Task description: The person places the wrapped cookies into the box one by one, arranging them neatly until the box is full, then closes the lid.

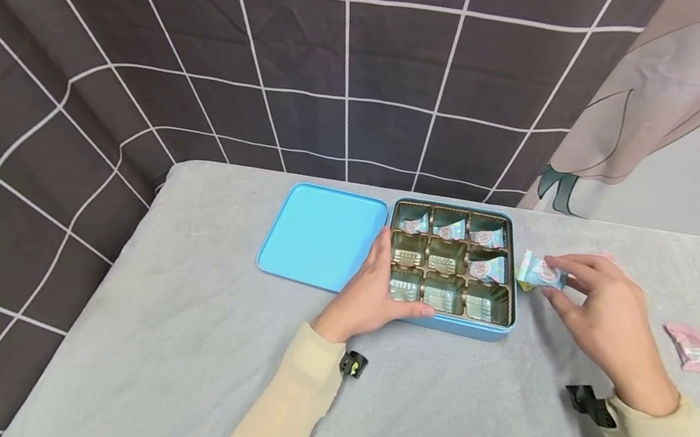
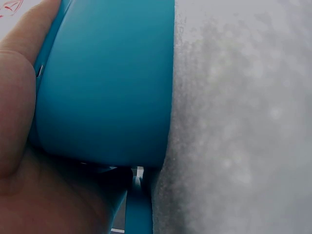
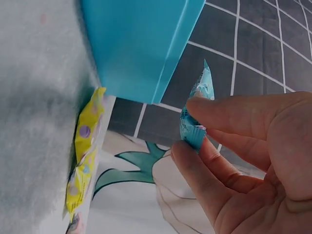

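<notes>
Apparently left hand (image 1: 368, 295): grasped tin (image 1: 466, 329) round its corner, likely for steadiness.
Right hand (image 1: 608, 324): pinched sweet (image 1: 536, 269) beside tin, probably for control.

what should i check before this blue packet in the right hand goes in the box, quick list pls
1. Right-hand grip secure: ok, thumb and fingers pinch the blue packet.
2. Box steadied: ok, left-hand grip rests against its near left corner.
3. Lid off: ok, it lies left of the box.
4. Free compartments: ok, the near row holds nothing.
5. Packet above a compartment: not ok, it is beyond the right edge.
6. Wrapper fully sealed: cannot tell, fingers cover part.
</notes>
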Demonstrator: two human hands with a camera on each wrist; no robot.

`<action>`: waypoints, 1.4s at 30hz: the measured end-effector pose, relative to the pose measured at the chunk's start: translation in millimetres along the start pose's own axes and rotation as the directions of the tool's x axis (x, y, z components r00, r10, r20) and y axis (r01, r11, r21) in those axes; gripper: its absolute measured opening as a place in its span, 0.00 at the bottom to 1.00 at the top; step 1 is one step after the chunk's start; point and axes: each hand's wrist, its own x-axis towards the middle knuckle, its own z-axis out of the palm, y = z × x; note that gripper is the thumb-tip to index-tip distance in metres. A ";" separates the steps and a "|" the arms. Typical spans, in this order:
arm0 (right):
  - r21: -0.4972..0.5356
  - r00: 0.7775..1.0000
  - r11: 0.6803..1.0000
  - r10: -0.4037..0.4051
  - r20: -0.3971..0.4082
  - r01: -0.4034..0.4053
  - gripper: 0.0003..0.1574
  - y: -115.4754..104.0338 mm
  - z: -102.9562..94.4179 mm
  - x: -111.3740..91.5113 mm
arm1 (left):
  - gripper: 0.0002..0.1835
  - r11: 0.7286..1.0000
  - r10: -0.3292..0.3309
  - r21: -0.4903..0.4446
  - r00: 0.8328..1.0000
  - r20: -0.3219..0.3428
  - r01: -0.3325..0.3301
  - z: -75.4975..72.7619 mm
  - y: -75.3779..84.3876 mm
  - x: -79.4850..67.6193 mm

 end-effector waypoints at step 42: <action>0.072 0.998 0.997 -0.029 0.050 0.026 0.23 -37.7 14.5 16.3 | 0.74 1.000 0.007 -0.003 1.000 -0.009 -0.007 -0.5 1.2 -0.2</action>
